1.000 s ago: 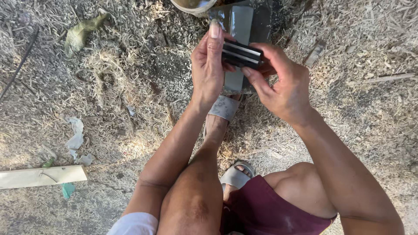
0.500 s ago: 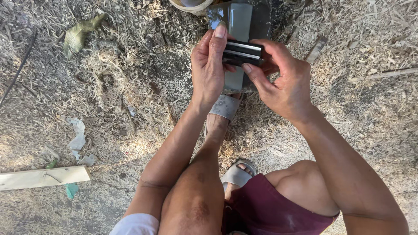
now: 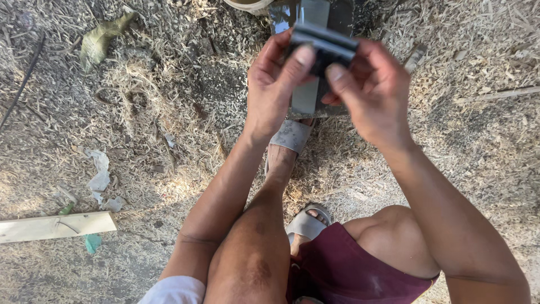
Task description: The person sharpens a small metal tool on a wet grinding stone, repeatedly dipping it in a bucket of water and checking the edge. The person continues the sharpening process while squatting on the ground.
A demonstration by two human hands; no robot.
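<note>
— Nearest, at six o'clock: knees, maroon shorts (image 3: 360, 270), grey sandals (image 3: 306, 222)?
— Yes. Toward twelve, left hand (image 3: 275, 90) and right hand (image 3: 368, 90) pinch the dark flat bar (image 3: 325, 40) above the sharpening block (image 3: 310, 56). I'd keep it level, thumbs firm.

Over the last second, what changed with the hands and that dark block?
Little. Both the left hand and right hand keep hold of the dark flat block; the left thumb has slid across its near face towards the right. The sharpening stone, sandalled foot and wooden plank stay put.
</note>
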